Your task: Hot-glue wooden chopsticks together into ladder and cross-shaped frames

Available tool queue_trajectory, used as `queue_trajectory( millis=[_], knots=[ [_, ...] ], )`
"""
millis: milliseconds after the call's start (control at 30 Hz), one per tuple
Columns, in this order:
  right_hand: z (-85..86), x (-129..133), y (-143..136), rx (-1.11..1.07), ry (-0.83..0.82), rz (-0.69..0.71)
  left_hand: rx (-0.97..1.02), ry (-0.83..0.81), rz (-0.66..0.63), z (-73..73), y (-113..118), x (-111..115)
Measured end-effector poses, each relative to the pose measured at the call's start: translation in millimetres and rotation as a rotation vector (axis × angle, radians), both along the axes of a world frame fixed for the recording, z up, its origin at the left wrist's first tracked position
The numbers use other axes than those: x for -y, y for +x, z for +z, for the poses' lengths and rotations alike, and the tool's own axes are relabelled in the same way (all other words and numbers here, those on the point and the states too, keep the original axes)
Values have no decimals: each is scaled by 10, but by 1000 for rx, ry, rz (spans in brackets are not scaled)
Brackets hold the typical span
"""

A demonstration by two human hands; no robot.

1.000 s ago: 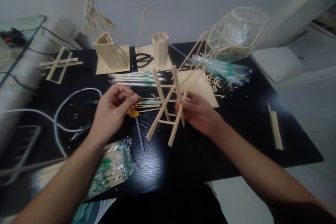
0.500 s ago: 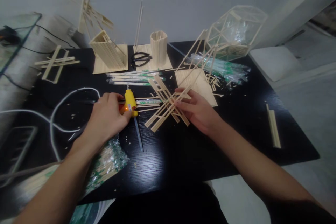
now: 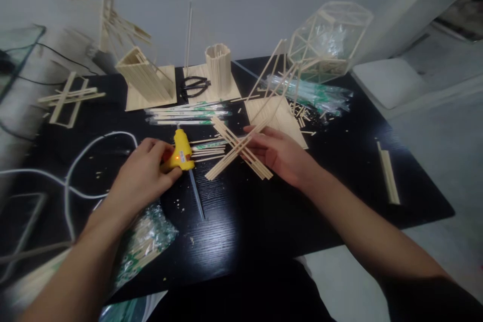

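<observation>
My left hand [image 3: 149, 168] is closed on the handle of a yellow glue gun [image 3: 181, 151], whose nozzle points away from me and whose clear glue stick trails toward me. A small orange light glows on the gun. To the right, my right hand [image 3: 279, 153] holds an X-shaped frame of thin wooden sticks [image 3: 237, 147] near its crossing, the fingers partly hidden behind it. Loose sticks [image 3: 209, 151] lie between the gun and the frame.
Behind stand a slanted stick box [image 3: 145, 75], a round stick holder [image 3: 219, 71], black pliers [image 3: 195, 86] and a geometric stick frame [image 3: 328, 43]. A wooden board [image 3: 277, 115] bears upright sticks. Wrapped sticks [image 3: 145, 241] and a white cable [image 3: 70, 168] are at left.
The X-shaped frame has tilted in my right hand, so its sticks line up more closely. My left hand has shifted slightly on the glue gun. The whole view has moved a little.
</observation>
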State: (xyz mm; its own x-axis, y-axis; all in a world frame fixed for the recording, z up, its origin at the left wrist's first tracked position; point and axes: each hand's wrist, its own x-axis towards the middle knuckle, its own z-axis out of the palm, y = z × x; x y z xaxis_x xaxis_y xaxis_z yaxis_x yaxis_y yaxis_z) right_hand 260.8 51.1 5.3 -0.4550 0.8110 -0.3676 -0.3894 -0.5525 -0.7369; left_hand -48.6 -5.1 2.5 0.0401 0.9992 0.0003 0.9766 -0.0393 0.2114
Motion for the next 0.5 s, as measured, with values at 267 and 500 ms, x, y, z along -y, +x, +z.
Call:
queue_trajectory(
  millis=[267,500],
  knots=[
    [-15,-3,-4,37,26,4,211,253,92,142,25,47],
    [9,35,10,44,100,59,654,99,279,171,166,160]
  ],
)
